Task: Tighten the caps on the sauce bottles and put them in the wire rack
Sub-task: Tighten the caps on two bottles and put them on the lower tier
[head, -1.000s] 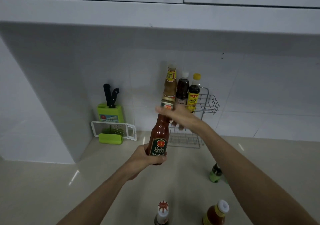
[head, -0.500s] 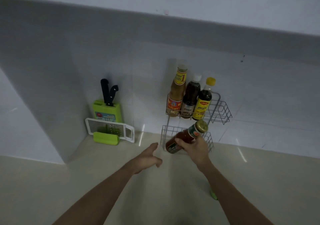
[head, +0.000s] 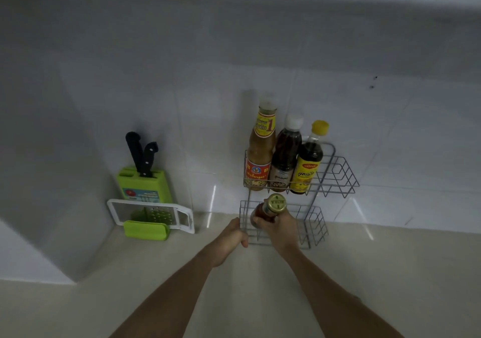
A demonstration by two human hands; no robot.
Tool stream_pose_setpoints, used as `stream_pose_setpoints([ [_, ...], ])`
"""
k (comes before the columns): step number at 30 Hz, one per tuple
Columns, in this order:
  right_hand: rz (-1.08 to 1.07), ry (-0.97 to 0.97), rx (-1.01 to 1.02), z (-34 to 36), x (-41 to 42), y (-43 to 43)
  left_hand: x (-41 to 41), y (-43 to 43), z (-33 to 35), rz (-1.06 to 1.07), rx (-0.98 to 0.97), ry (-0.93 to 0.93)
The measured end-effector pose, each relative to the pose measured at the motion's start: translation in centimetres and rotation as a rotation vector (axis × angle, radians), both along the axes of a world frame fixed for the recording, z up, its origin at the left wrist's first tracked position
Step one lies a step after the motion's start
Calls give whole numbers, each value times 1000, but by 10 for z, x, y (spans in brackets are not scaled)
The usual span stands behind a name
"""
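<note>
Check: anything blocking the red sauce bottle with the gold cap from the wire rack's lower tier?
Nothing visible. The right hand holds the red sauce bottle at the lower tier of the grey wire rack, which looks empty. The left hand grips the rack's left edge, clear of the path.

A single head-worn camera looks forward and steeply down at a counter corner, facing the tiled back wall. The wire rack (head: 299,181) sits just right of the frame's middle, fairly near. Left of the rack stands a green knife block (head: 144,185). Both forearms enter from the bottom edge toward the rack.
</note>
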State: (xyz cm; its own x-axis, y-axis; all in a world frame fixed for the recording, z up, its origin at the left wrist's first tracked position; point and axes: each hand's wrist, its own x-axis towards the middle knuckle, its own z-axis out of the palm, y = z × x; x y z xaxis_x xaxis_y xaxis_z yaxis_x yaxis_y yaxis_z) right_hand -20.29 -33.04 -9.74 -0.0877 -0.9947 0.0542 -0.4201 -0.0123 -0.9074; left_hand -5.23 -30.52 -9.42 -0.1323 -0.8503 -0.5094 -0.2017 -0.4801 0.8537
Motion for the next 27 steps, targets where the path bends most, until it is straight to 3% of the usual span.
stream_pose_setpoints([
  [13,113,235,32,-17,11,-29,-4,-8,-12,25,-14,59],
  [27,219,326,111,-13,21,-38,-1,-7,-16,-50,-46,6],
])
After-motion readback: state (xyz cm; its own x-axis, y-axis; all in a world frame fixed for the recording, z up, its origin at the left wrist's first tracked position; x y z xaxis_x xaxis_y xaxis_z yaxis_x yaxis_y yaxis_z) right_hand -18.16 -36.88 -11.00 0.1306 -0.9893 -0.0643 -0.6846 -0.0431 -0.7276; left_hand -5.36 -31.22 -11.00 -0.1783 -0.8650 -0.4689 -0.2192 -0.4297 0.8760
